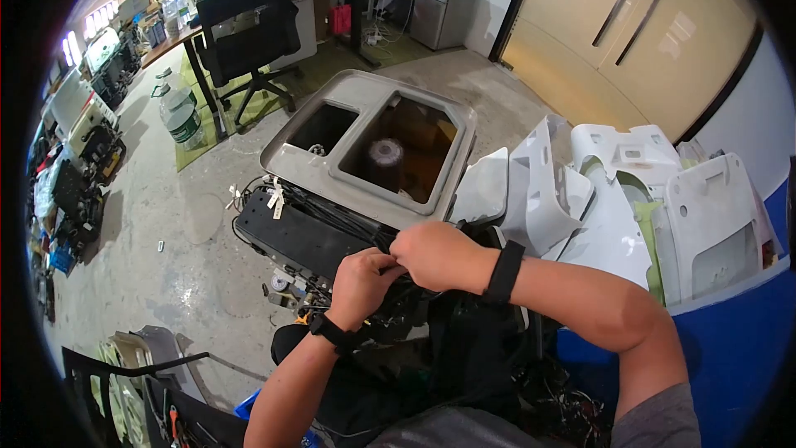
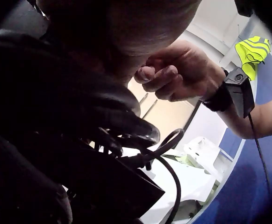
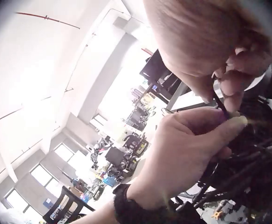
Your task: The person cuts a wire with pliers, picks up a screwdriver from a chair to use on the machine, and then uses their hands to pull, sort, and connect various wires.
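My left hand (image 1: 358, 284) and right hand (image 1: 435, 254) meet at the edge of the grey machine housing (image 1: 307, 159), over its bundle of black cables (image 1: 336, 214). In the right wrist view a thin black cable (image 3: 219, 99) runs between them. Thumb and fingers of the right hand pinch its upper part, while the left thumb and forefinger pinch it lower down. Beside the hands lies a long black box (image 1: 290, 236). The left wrist view is dark, with a looped black cable (image 2: 175, 175) in front of the right hand's curled fingers.
Two openings cut through the housing's top; a round cylinder (image 1: 385, 153) stands inside the larger one. White plastic panels (image 1: 609, 224) are piled at right beside a blue surface (image 1: 738, 348). An office chair (image 1: 249, 33) and large water bottles (image 1: 178, 112) stand farther back on the left.
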The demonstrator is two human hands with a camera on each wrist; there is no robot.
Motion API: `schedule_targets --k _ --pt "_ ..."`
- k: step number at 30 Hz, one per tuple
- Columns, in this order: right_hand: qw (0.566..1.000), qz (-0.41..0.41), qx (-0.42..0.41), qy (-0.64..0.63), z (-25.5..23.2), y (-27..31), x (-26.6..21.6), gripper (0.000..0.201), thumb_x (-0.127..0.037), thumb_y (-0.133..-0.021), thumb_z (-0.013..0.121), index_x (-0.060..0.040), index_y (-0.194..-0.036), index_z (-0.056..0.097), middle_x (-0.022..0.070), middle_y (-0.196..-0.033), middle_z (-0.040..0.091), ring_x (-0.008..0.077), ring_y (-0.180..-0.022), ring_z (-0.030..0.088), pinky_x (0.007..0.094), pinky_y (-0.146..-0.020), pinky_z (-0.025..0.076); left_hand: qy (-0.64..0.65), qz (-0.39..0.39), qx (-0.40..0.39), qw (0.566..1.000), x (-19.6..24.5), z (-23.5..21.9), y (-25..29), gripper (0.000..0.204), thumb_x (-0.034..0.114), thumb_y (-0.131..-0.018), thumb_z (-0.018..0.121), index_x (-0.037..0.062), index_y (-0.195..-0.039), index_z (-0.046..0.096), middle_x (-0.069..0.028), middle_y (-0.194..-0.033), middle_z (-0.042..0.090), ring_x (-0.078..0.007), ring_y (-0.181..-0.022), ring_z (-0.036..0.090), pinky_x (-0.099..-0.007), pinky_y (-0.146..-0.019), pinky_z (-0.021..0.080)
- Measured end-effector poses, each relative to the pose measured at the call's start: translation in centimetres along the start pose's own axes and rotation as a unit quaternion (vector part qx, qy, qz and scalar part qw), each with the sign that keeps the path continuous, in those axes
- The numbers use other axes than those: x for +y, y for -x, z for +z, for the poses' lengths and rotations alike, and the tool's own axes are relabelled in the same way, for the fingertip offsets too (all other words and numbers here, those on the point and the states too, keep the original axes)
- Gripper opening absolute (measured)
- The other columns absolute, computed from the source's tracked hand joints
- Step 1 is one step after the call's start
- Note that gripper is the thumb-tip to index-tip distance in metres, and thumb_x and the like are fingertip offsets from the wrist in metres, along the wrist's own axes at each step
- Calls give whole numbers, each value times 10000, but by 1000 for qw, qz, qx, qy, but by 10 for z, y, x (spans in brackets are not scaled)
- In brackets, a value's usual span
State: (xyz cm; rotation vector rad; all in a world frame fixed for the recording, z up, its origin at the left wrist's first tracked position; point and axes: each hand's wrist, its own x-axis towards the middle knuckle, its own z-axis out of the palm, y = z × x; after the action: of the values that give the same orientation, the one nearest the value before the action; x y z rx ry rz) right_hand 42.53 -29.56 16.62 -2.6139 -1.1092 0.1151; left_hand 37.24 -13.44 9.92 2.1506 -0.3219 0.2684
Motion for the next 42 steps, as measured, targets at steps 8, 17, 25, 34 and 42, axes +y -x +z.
schedule_targets --k 8,17,25,34,42 --pt "964 -226 -38 137 -19 6 3 124 -177 -812 607 -69 -763 644 68 -747 627 269 -723 646 394 -598 516 26 -3 -14 1000 1 -5 1 160 52 -712 756 -13 -837 679 -148 -788 643 -333 -747 644 -365 -660 502" --pt "967 160 -131 -148 -22 2 -4 471 -408 -815 590 3 -607 687 199 -648 650 385 -650 634 430 -652 528 -12 -8 -15 1000 1 0 -2 161 59 -713 751 -12 -847 697 -152 -765 633 -327 -698 632 -371 -633 489" --pt "992 47 -120 -10 -18 2 -1 242 -250 -726 685 -19 -655 699 180 -704 671 333 -682 667 416 -650 534 10 -15 -14 1000 5 -1 -1 172 49 -710 746 5 -873 715 -158 -816 664 -315 -752 660 -350 -674 513" --pt "915 -315 -14 254 -21 -1 7 101 -133 -763 614 -133 -663 625 43 -709 603 245 -801 654 378 -605 520 0 8 -23 1000 6 -2 0 136 116 -772 735 27 -875 731 -131 -800 670 -327 -731 644 -384 -659 510" --pt "989 137 -47 -16 -20 15 3 516 -481 -886 586 -32 -669 720 154 -579 629 353 -591 619 382 -587 508 10 -26 -16 999 7 0 -4 149 120 -773 749 15 -876 723 -163 -735 643 -299 -647 637 -350 -599 487"
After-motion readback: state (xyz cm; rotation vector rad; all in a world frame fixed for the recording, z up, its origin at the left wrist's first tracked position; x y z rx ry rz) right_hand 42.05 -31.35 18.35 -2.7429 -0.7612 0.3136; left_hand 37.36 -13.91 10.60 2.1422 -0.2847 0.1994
